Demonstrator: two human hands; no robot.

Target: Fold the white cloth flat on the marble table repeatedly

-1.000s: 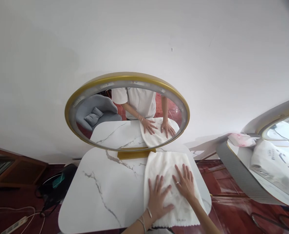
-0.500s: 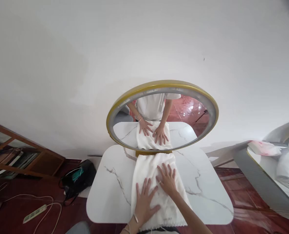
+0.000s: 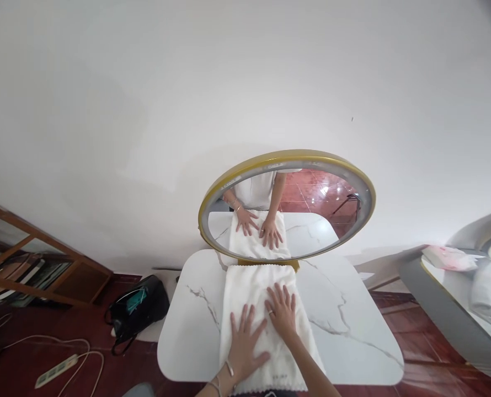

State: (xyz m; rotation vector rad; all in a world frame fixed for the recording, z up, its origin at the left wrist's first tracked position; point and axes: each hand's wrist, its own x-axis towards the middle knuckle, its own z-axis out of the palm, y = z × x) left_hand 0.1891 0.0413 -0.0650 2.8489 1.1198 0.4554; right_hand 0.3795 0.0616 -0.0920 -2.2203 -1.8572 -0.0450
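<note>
A white towel (image 3: 245, 284) with scalloped edges lies spread lengthwise on the white marble-patterned table (image 3: 353, 309). My left hand (image 3: 244, 342) rests on its near left part, palm down with fingers spread. Farther up and to the right, my right hand (image 3: 282, 310) lies flat on the same towel, a ring on one finger. Neither hand grips the cloth. Both hands and the towel are reflected in the oval gold-rimmed mirror (image 3: 311, 198) behind the towel's far edge.
A black bag (image 3: 140, 306) sits left of the table, near a wooden bookshelf (image 3: 82, 281). On the red floor lies a power strip (image 3: 57, 370) with its cord. To the right, a second table (image 3: 444, 300) holds a pink-and-white tissue pack (image 3: 448, 257).
The towel looks flatter and its far edge straighter. Both hands stay pressed on it in nearly the same places. The view has shifted slightly.
</note>
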